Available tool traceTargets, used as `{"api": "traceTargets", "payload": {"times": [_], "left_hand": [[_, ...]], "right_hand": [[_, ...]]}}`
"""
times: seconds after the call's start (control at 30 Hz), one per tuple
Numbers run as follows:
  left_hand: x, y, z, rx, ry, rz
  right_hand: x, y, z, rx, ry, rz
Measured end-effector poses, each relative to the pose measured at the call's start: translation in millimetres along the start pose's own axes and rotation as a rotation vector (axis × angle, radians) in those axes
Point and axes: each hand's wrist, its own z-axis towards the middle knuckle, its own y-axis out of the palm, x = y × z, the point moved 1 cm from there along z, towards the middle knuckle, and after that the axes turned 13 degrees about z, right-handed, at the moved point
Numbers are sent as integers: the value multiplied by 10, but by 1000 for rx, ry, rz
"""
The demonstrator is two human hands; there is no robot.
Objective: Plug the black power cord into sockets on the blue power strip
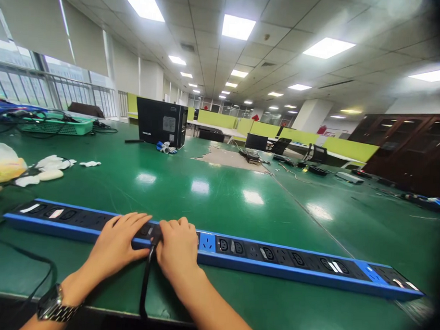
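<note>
A long blue and black power strip (281,266) lies across the green table near its front edge. My left hand (118,238) rests over the strip left of its middle, fingers laid across the top and thumb at the front side. Right beside it, my right hand (179,245) has its fingers curled round a black plug (155,234) that sits at the strip. From the plug a thick black cable (146,283) hangs down over the table's front edge. A metal watch is on my left wrist.
The green table (168,189) carries a black computer case (160,122), a blue and white bundle (166,147), a green basket (59,124) with cables, and white gloves (48,166) at left. More cables and devices lie at the far right. A thin cable runs past the strip's left end.
</note>
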Motion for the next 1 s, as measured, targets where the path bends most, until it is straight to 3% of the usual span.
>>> {"api": "traceTargets", "payload": {"times": [0.17,0.37,0.5,0.67,0.8,0.9,1.0], "left_hand": [[-58,9,-13,58,43,-23],[33,0,-25,85,102,-189],[138,-52,64,81,104,-343],[121,-139,161,76,164,-571],[175,-238,150,118,33,-784],[385,-317,202,140,-60,-917],[744,-348,311,79,46,-890]], "right_hand": [[201,122,-398,164,-91,35],[994,64,-1359,469,-267,-157],[1450,-73,-1793,584,-218,-292],[1483,-8,-1882,754,-119,-320],[1392,60,-1843,818,-84,-299],[1373,47,-1843,810,-84,-285],[1379,25,-1851,811,-87,-287]]}}
